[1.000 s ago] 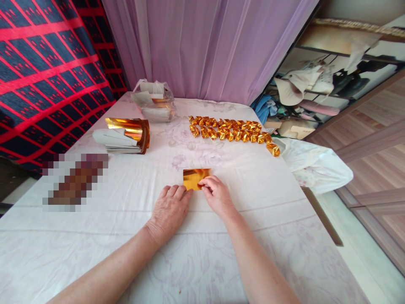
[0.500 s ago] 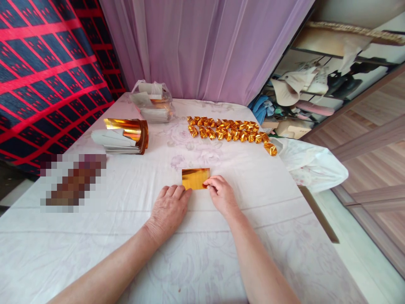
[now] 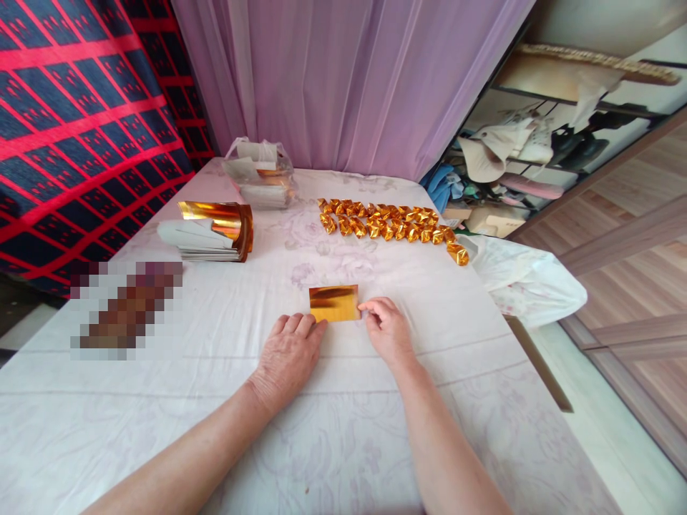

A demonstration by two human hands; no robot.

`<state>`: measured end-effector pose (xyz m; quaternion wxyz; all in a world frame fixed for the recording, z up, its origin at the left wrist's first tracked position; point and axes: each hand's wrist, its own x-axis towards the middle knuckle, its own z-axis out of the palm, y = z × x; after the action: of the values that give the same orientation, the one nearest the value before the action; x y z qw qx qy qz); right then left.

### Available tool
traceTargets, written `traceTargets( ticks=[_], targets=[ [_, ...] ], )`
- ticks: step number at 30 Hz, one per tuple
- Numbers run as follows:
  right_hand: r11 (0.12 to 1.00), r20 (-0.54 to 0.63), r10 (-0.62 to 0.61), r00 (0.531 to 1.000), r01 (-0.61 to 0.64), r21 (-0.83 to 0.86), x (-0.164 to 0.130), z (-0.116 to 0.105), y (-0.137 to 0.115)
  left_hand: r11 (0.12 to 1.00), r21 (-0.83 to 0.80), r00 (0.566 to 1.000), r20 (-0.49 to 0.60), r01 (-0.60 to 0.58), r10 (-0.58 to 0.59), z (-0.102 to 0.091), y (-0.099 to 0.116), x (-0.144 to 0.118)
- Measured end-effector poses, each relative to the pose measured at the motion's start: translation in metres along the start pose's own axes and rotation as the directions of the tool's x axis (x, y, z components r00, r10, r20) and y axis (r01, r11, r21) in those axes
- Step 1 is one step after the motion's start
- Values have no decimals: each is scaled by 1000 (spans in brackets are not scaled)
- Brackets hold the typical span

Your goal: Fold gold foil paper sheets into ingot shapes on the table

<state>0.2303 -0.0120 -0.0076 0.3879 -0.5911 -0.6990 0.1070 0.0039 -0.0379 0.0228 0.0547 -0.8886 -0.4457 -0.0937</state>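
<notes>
Gold, rectangular foil sheet, head view: lies flat on the white, floral-patterned tablecloth, between the fingertips. Left hand palm down, fingers extended and unclenched, tips at the sheet's lower left corner – presumably to stop it sliding. Right hand curled, forefinger at the right edge, perhaps smoothing it; cannot tell whether thumb and forefinger pinch it. Faceted gold-foil pieces in rows beyond – likely clear of the hands' space. Sheet surface: glossy, dark reflection near the top.

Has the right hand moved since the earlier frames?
Yes: judged against the printed flowers, the right hand has shifted right, its fingers now at the right edge of the gold sheet.
</notes>
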Motion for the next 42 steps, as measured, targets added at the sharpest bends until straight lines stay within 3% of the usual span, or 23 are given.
traceTargets(
  ticks=[4,9,14,21,42],
  targets=[
    [997,-92,-36,995,42,63,-1,3,-16,1000,-3,1000,20,5,-5,0,0,0],
    [985,45,-165,985,162,64,-1,17,-35,1000,-2,999,42,18,-17,-1,0,1],
    [992,137,-118,983,122,-20,1,27,-35,999,-26,997,73,26,-24,-2,1,1],
    [995,168,-75,983,84,-47,1,28,-35,999,-30,993,110,40,-36,-6,3,6],
    [999,141,-44,989,44,5,2,27,-34,998,-43,997,-65,45,-48,-5,-4,-7]
  ],
)
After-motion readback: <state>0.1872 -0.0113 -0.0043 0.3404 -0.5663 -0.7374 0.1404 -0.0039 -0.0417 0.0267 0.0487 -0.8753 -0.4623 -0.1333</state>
